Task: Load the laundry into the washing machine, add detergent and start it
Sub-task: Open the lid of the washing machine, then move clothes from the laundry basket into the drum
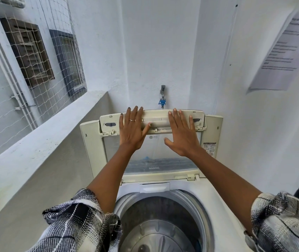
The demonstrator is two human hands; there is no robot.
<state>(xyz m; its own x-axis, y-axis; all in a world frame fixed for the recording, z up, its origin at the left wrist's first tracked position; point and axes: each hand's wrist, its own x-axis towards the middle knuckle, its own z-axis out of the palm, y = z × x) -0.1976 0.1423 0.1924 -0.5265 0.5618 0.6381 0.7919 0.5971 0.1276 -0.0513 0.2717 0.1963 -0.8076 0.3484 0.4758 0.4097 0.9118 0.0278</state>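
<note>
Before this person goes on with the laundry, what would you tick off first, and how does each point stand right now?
1. Lid raised and folded back clear of the opening: ok.
2. Lid steadied: ok, left hand and right hand both lie flat against it with straight fingers.
3. Drum open and reachable: ok, its round mouth shows below the arms.
4. Laundry in the drum: cannot tell, the part in view looks mostly bare metal and its lower part is cut off by the picture's edge.
5. Detergent within reach: cannot tell, none shows.
6. Water tap on the wall behind the machine open: cannot tell.
</note>
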